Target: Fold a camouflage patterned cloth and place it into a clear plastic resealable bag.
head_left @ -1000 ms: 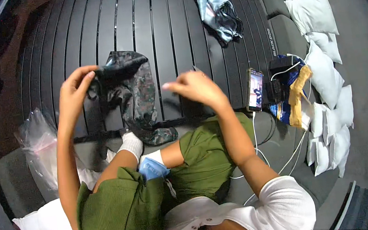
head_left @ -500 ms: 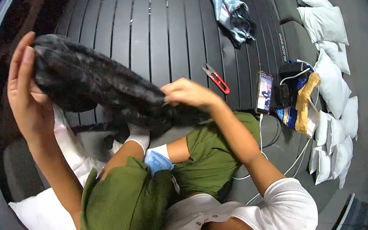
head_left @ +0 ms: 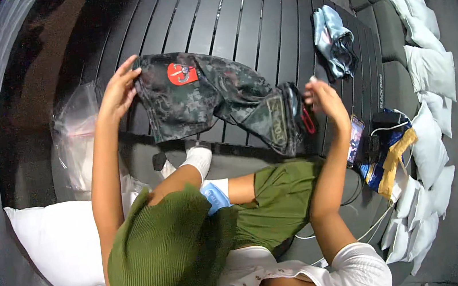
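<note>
A dark camouflage garment (head_left: 178, 112) with a red patch near its left end lies stretched across the slatted black table, close to its near edge. My left hand (head_left: 118, 94) pinches the garment's upper left corner between thumb and fingers. Just past its right end, my right hand (head_left: 326, 101) is raised with fingers apart, holding nothing that I can see. Red-handled thread snips (head_left: 309, 121) show beside that right end, partly covered by the cloth.
A crumpled light-blue garment (head_left: 333, 42) sits on the table's far right. To the right are a lit phone (head_left: 354, 141), cables and a blue-and-yellow bag (head_left: 391, 165). White cushions (head_left: 425, 117) line the right side; clear plastic bags (head_left: 82, 145) lie at left.
The camouflage garment was held up, bunched between both hands; now it lies flatter on the table, patches showing. My right hand has let go and moved right. The snips are now partly covered.
</note>
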Tool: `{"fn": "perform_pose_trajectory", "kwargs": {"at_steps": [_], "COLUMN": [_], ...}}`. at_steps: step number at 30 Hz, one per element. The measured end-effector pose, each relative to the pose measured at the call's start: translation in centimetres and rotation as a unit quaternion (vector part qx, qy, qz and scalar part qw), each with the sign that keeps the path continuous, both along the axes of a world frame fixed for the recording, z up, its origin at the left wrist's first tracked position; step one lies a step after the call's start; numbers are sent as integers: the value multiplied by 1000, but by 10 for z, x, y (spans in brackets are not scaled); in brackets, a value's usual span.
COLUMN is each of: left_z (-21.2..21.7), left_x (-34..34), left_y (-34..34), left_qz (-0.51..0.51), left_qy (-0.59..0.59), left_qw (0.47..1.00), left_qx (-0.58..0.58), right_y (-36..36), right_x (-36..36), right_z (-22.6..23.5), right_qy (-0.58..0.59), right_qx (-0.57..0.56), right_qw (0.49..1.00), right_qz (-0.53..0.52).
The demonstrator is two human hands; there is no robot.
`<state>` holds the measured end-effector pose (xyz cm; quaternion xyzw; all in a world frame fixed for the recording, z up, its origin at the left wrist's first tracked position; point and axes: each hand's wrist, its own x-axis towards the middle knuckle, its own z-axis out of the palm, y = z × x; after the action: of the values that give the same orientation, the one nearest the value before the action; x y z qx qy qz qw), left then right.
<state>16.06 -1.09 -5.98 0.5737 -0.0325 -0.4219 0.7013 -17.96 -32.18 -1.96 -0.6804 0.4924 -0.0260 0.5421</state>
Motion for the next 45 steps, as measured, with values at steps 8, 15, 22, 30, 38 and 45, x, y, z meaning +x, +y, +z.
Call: {"fn": "perform_pose_trajectory", "kwargs": {"at_steps": [8, 15, 22, 30, 38, 45], "left_z": [15, 15, 33, -26, -10, 15], "left_x": [-23, -18, -6, -12, -28, -27], "left_y": [-9, -15, -7, 30, -3, 11], "left_qz": [50, -37, -4, -196, -118, -106], "left_qy": [-21, 15, -124, -111, 34, 62], "left_qw": [992, 992, 985, 970, 967, 988], "left_qx": [113, 123, -116, 87, 222, 93], "right_y": [38, 0, -26, -17, -43, -32], "right_x": [18, 2, -21, -11, -18, -17], "right_z": [-10, -4, 13, -18, -53, -35], "right_qy": [183, 27, -266, -116, 83, 103], "right_qx": [-285, -168, -263, 41, -240, -322], "right_qw": [928, 974, 916, 980, 966, 940], "right_qz": [157, 148, -147, -157, -51, -44]}}
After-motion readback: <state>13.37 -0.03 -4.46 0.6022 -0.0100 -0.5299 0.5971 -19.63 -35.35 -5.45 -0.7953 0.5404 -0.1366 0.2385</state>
